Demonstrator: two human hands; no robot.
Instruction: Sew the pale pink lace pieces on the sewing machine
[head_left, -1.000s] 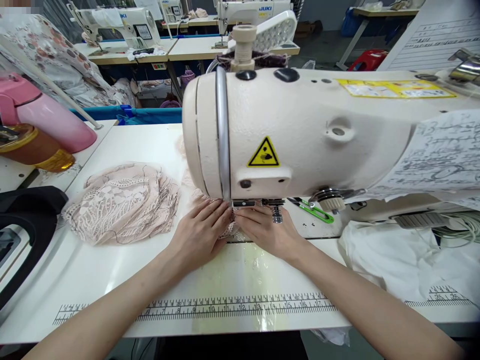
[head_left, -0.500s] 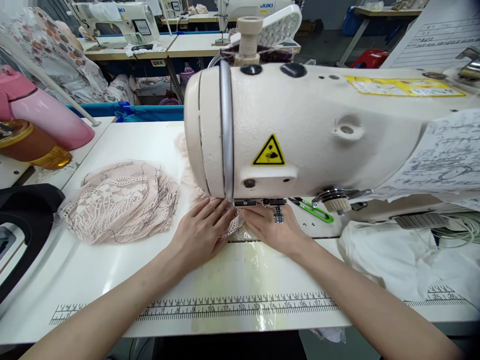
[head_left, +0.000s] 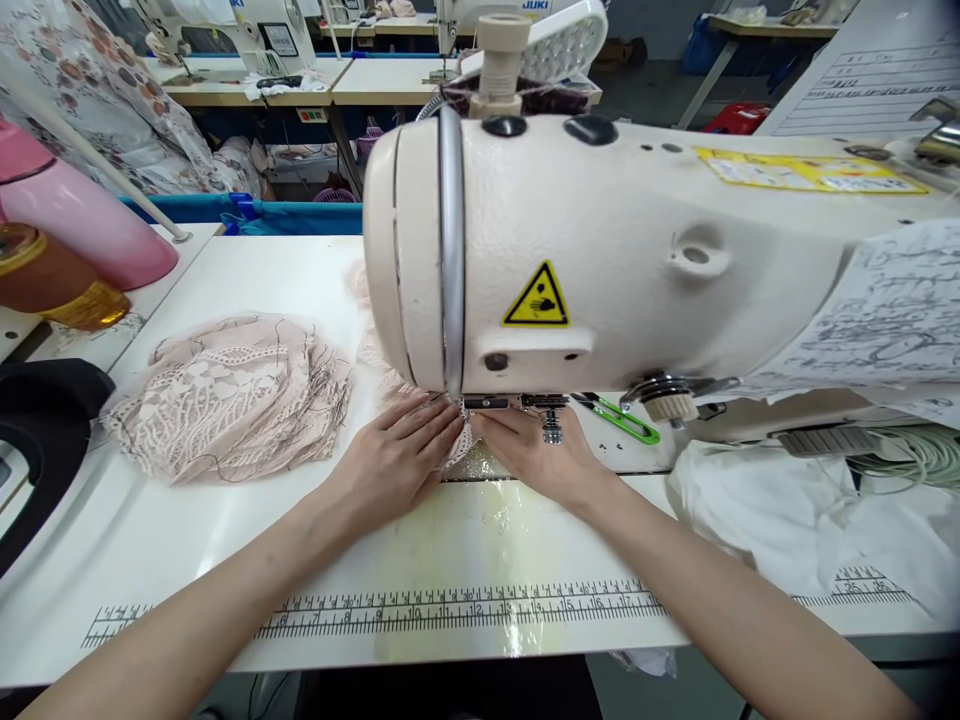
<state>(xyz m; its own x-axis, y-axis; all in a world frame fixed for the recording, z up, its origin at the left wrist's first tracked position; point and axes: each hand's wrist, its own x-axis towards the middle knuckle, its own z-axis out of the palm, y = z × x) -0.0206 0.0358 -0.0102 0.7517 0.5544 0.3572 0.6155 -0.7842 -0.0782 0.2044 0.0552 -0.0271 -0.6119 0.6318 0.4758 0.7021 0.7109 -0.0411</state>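
A pale pink lace piece (head_left: pixel 459 452) lies under the needle area of the sewing machine (head_left: pixel 600 250), mostly covered by the machine head and my hands. My left hand (head_left: pixel 401 450) rests flat on the lace, fingers stretched toward the needle. To the right of the needle, my right hand (head_left: pixel 536 450) lies flat with its fingers pointing left and inward; the machine's metal parts hide some of it. The fingertips of both hands come close together beside the presser area. Green thread snips (head_left: pixel 634 424) lie just beyond my right hand.
A heap of pink lace (head_left: pixel 232 400) with loose threads sits left on the white table (head_left: pixel 315 640). Further left are a pink bottle (head_left: pixel 97 225), an amber jar (head_left: pixel 60 280) and a black curved object (head_left: pixel 56 410). White cloth (head_left: pixel 757 510) lies at right, near green cord (head_left: pixel 911 450).
The whole view has shifted slightly, with the table and machine appearing a little further left and up. Both hands keep nearly the same place by the needle.
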